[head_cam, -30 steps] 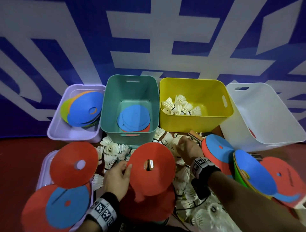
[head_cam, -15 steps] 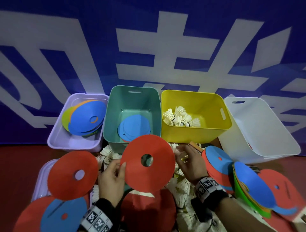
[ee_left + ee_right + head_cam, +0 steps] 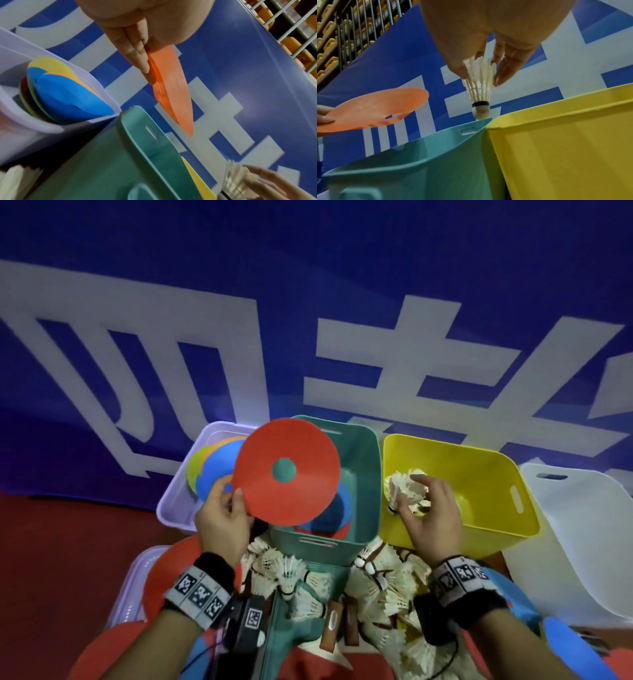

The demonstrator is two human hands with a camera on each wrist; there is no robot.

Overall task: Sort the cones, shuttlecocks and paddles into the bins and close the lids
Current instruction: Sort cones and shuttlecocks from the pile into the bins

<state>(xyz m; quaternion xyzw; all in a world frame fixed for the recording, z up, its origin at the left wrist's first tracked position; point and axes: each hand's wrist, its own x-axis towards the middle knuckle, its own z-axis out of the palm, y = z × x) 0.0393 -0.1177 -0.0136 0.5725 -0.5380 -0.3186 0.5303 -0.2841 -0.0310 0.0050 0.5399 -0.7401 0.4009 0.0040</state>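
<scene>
My left hand (image 3: 224,517) pinches the edge of a flat red cone (image 3: 301,498) and holds it above the teal bin (image 3: 368,474), which has blue and red cones at its bottom. In the left wrist view the red cone (image 3: 173,88) hangs edge-on from my fingers (image 3: 137,54). My right hand (image 3: 428,515) pinches a white shuttlecock (image 3: 406,491) over the yellow bin (image 3: 507,529). The right wrist view shows the shuttlecock (image 3: 480,86) cork-down between thumb and fingers, above where the teal bin (image 3: 419,169) and yellow bin (image 3: 565,148) meet.
A lilac bin (image 3: 178,494) at the left holds blue, yellow and orange cones. A white bin (image 3: 582,542) lies tilted at the right. Several shuttlecocks (image 3: 383,580), cones and wooden paddle handles (image 3: 332,625) are piled on the red floor near me. A blue and white banner stands behind the bins.
My left hand lifted the red cone from the pile up over the teal bin. My right hand picked a shuttlecock from the pile and carried it over the yellow bin.
</scene>
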